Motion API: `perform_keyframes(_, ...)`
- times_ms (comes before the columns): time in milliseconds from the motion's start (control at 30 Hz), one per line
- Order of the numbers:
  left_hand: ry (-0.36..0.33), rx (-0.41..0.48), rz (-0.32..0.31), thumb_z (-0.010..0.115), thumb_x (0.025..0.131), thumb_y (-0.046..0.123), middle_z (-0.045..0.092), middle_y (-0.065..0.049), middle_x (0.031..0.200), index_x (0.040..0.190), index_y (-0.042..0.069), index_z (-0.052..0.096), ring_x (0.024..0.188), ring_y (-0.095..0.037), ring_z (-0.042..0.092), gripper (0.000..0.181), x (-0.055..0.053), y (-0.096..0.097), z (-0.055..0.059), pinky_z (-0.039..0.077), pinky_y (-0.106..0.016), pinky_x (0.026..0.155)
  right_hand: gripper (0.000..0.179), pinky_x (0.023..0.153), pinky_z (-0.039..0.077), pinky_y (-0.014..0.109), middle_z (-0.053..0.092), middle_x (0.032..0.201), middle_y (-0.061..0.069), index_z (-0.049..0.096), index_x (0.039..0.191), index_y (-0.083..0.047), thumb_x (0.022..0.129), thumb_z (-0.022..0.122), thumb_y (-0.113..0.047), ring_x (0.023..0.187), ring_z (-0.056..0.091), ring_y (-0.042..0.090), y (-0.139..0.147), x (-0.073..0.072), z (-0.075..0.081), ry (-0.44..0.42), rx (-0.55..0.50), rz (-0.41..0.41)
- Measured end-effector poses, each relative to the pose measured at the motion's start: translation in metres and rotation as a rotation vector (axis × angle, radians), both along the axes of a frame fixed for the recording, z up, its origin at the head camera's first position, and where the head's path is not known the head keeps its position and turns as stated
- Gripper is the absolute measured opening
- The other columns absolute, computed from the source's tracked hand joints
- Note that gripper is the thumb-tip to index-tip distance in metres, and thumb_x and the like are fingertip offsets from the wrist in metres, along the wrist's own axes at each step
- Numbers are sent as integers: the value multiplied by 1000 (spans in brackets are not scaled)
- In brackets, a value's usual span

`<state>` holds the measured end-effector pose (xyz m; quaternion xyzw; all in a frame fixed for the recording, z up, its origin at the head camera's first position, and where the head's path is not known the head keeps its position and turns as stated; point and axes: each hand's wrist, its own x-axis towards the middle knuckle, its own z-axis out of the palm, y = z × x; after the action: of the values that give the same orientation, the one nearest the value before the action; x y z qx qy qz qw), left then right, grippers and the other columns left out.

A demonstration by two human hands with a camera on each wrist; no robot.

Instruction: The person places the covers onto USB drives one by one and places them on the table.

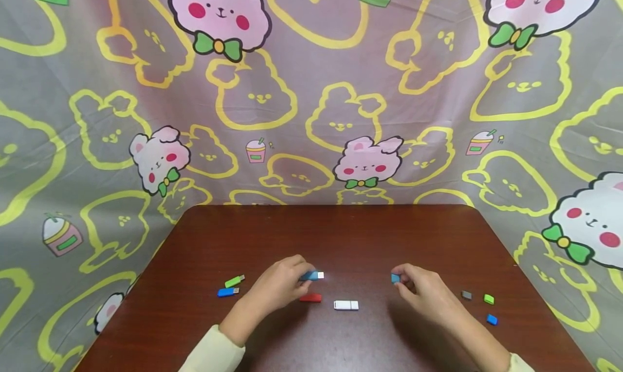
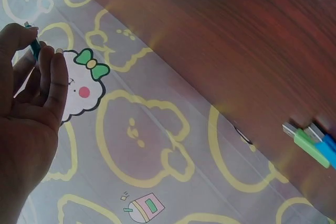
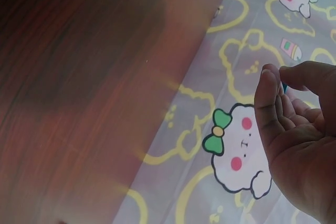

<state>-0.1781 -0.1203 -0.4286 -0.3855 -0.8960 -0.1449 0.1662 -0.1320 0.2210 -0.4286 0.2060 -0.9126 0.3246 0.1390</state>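
My left hand [image 1: 284,279] pinches a teal-blue USB stick [image 1: 309,276] between thumb and fingers, its bare metal plug pointing right. Across a gap, my right hand [image 1: 424,285] pinches a small teal-blue cap [image 1: 395,278] by the fingertips. In the right wrist view only a sliver of that cap [image 3: 284,86] shows between thumb and finger. A red USB stick [image 1: 311,297] lies on the table just below the left hand, partly hidden by it. To its right lies a white USB stick [image 1: 346,305] with its cap on.
Left on the brown table [image 1: 331,231] lie a green USB stick [image 1: 233,281] and a blue USB stick [image 1: 226,292], both uncapped. At the right are a grey cap [image 1: 466,295], a green cap [image 1: 489,299] and a blue cap [image 1: 492,319]. A patterned cloth [image 1: 302,107] hangs behind.
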Motion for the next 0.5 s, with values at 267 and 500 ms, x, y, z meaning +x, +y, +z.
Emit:
perform_keyframes(267,8,4,-31,83,83,17,67,3,93,103,11,75,79,-7,60,22,2,10,-2,54,-22,72,21,65,54,23,70,87,-8,69,102,-10,86,74,1,77,63,-2,-13,1,-2,29,-12,23)
perform_keyframes(500,53,18,-60,83,82,17,69,5,90,102,12,75,79,-8,62,22,4,18,-2,54,-23,73,22,64,53,23,70,87,-8,68,102,-10,86,73,4,76,61,-2,-21,2,-6,74,-29,75)
